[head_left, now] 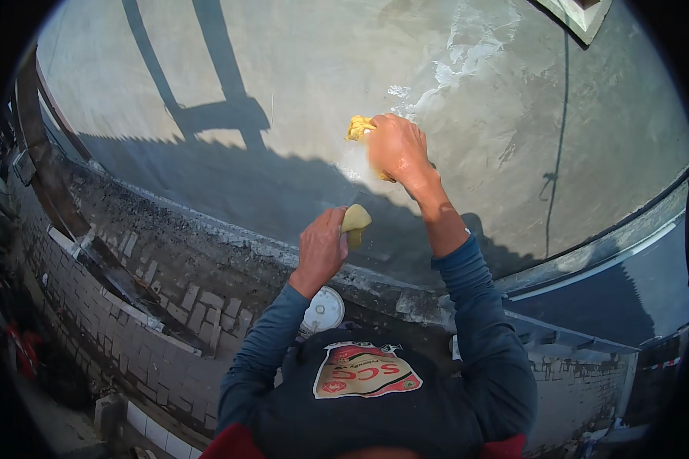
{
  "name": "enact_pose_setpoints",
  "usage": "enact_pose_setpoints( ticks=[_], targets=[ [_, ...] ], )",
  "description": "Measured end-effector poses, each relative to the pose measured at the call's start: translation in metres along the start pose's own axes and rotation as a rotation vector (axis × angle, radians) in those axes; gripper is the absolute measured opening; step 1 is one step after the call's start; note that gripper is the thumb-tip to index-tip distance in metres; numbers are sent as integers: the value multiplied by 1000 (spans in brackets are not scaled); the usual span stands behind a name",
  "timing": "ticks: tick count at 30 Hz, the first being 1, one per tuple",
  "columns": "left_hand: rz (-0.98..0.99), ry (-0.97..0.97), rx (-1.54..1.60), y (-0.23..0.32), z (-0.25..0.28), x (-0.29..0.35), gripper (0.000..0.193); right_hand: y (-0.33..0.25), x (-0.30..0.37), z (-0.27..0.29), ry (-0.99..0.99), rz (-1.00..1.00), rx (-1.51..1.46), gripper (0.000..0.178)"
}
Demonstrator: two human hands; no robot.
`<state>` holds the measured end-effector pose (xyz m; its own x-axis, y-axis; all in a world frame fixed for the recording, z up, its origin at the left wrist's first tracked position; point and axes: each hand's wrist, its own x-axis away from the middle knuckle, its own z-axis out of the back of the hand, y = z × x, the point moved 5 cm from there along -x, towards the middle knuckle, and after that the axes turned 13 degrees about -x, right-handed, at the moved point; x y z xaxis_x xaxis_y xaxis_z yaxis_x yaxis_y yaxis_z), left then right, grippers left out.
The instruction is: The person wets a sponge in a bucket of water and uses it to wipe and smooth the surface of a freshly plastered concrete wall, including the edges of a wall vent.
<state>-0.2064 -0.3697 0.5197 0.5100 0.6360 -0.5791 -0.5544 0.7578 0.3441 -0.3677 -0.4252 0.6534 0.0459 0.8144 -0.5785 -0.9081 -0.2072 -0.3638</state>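
Observation:
My right hand [400, 149] is closed around a crumpled yellow piece [359, 128], perhaps a cloth or sponge. It is held against the sunlit grey plastered wall [314, 84], beside a whitish wet-looking smear. Lower and to the left, my left hand [321, 246] grips a pale yellow sponge [355, 220] between thumb and fingers. That sponge appears just in front of the shaded lower wall; whether it touches the wall, I cannot tell. White patches [455, 69] streak the plaster above my right hand.
A round white bucket [324, 308] stands below my left forearm. Brick paving [199, 306] runs along the wall's foot at lower left, where a long beam [46, 164] crosses. A cord [561, 145] hangs down the wall at right. A pale fixture [584, 15] juts out at top right.

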Motion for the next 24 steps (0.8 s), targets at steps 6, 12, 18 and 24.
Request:
enact_pose_setpoints(
  ticks=[6,12,18,24],
  targets=[
    [773,49,1044,-82,-36,47,28,38,12,62,277,47,-566,24],
    [863,239,1637,-122,-17,84,40,74,-29,203,1083,286,-229,19],
    [982,277,1982,-130,-49,111,47,60,-48,74,817,520,350,20],
    [1040,186,2163,-107,-68,145,46,97,42,-93,215,322,-136,21]
  ],
)
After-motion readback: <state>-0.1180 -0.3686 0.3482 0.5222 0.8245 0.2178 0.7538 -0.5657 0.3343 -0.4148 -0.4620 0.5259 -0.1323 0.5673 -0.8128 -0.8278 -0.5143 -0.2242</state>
